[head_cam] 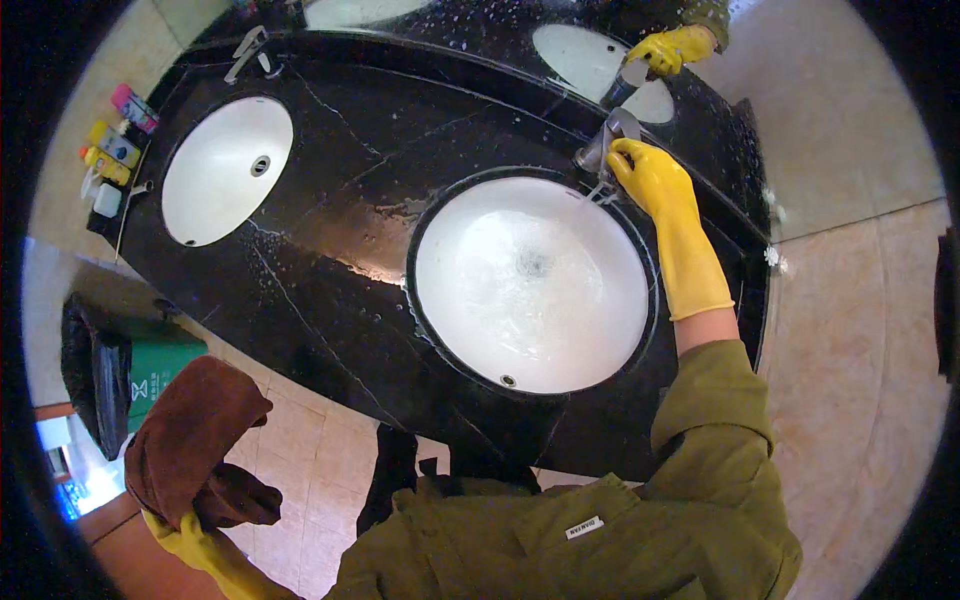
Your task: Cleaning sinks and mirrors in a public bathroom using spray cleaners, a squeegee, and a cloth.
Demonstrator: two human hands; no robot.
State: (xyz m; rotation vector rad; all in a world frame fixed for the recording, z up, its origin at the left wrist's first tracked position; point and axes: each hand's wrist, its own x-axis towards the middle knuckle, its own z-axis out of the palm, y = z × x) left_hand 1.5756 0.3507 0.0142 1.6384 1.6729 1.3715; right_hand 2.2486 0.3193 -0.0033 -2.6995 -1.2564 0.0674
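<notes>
My right hand (651,176), in a yellow rubber glove, is at the grey metal faucet (596,150) behind the near basin, with its fingers bent around the upper part. The glove hides part of the faucet. Below it lies the round white washbasin (480,315), set into the black counter, its inside wet and rippled around the middle. At the lower left my left hand (180,544), gloved in yellow too, holds a bunched brown cloth (196,427) off the counter, over the floor. Folds of the cloth cover some of its fingers.
Water pools on the black veined countertop (352,315) left of the basin. A second basin (217,180) with its faucet (251,56) is farther left. Cleaner bottles (112,150) stand past the counter's left end. Below is a green bin (161,367) with a black liner. A mirror rises behind.
</notes>
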